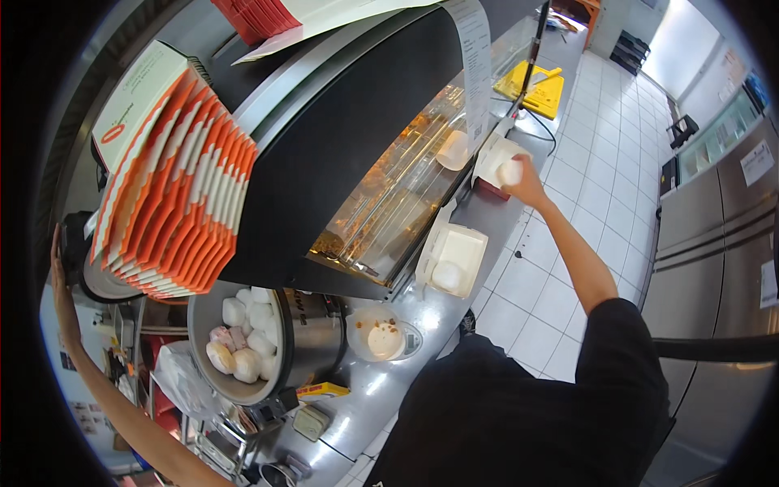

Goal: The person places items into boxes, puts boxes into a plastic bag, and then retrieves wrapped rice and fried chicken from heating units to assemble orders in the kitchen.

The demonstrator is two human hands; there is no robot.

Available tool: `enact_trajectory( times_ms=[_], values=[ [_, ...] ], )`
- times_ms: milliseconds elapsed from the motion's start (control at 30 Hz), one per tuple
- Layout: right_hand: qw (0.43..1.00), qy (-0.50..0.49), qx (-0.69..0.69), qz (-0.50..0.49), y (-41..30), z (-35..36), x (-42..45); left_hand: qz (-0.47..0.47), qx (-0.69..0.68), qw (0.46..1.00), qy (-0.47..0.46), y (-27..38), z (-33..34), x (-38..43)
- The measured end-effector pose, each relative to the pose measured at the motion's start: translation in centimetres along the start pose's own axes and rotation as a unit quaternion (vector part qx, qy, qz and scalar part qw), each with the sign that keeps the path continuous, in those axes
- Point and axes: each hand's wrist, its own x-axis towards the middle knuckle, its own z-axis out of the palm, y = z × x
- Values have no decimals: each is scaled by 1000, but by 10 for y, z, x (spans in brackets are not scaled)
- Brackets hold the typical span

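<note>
My right hand (524,182) grips a round white wrapped portion (510,172), which it holds in or just over an open paper food box (492,159) on the steel counter. Nearer to me stands a second open paper box (467,248) with a wrapped portion (447,276) inside. My left hand (59,268), at the far left, touches the black part of a raised lid (100,280); its fingers are partly hidden. Several wrapped portions (246,335) fill the open round cooker (198,359), and a few at the near side look differently coloured.
A heated glass display case (341,152) with fried food borders the boxes. Stacked red-and-white cartons (182,201) stand at its left. On the counter are a plastic bowl (368,332) on a scale (412,341), a yellow box (322,391) and a yellow cutting board (544,94).
</note>
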Motion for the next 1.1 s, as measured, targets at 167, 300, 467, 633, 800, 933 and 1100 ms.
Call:
enact_trajectory(
  times_ms=[167, 300, 467, 633, 800, 933, 1100],
  values=[
    [974, -79, -185, -102, 138, 44, 96, -85, -127, 988, 22, 8, 7, 6],
    [936, -200, -197, -211, 165, 83, 108, -113, -145, 981, 58, 39, 14, 1],
    [917, -338, -204, -66, 174, 71, 112, -64, -149, 986, 30, 40, 9, -5],
    [697, -649, -289, -93, -123, 12, -6, -44, -155, 986, 36, 40, -1, -28],
    [516, -791, 152, -291, -365, 25, -160, -36, -199, 978, 54, 53, 14, -12],
    [630, -663, 291, -280, -509, 127, -194, -9, -99, 992, 81, 46, 11, -14],
    [777, -608, 113, -117, -606, 320, -213, 59, -80, 989, 109, 38, 16, -11]
  ],
)
